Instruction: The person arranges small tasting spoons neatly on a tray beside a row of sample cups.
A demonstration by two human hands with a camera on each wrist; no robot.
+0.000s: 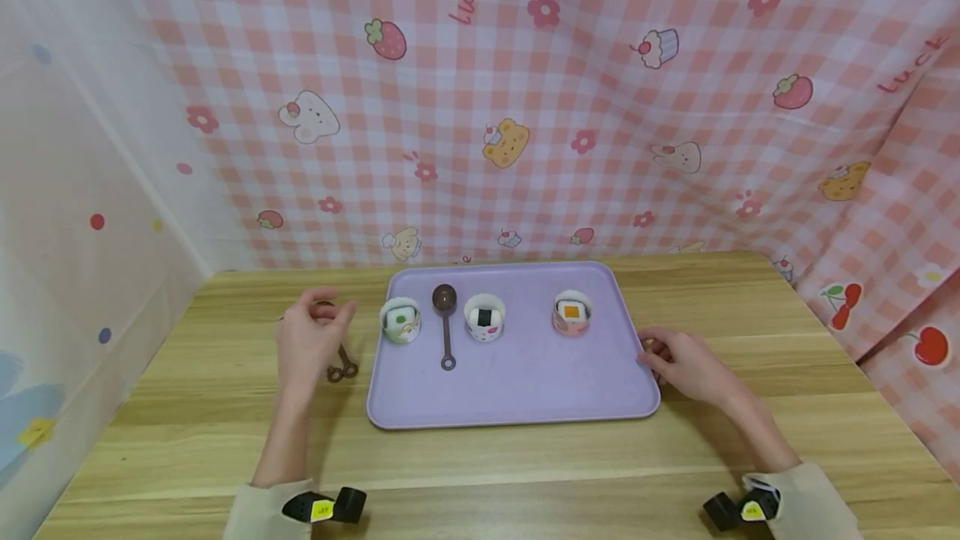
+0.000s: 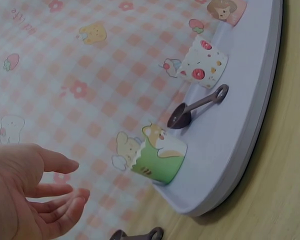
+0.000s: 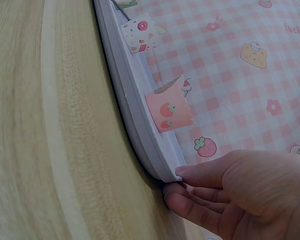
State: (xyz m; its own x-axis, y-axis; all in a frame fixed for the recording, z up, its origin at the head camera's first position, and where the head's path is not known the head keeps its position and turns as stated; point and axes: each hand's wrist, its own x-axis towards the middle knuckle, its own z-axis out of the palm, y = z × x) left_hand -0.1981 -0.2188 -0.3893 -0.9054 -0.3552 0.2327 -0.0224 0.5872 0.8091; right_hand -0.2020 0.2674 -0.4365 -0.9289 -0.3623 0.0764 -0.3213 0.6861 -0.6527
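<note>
My right hand (image 1: pixel 678 361) pinches the right rim of a lilac tray (image 1: pixel 517 390), thumb on top and fingers curled below the edge, as the right wrist view shows. The left hand (image 1: pixel 307 340) hovers left of the tray, fingers loosely bent and holding nothing in the left wrist view. Partly hidden under it, brown measuring spoons (image 1: pixel 349 370) lie on the table, two ring-ended handles showing. On the tray stand a green paper cup (image 2: pixel 162 162), a white patterned cup (image 2: pixel 205 65) and a pink cup (image 3: pixel 170 107). Another brown measuring spoon (image 1: pixel 447 340) lies between the green and white cups.
Each cup holds a small white block: one with a green dot (image 1: pixel 401 319), one with a black band (image 1: pixel 484 318), one with an orange square (image 1: pixel 572 312). A pink checked curtain (image 1: pixel 450 90) hangs behind the wooden table (image 1: pixel 525 473).
</note>
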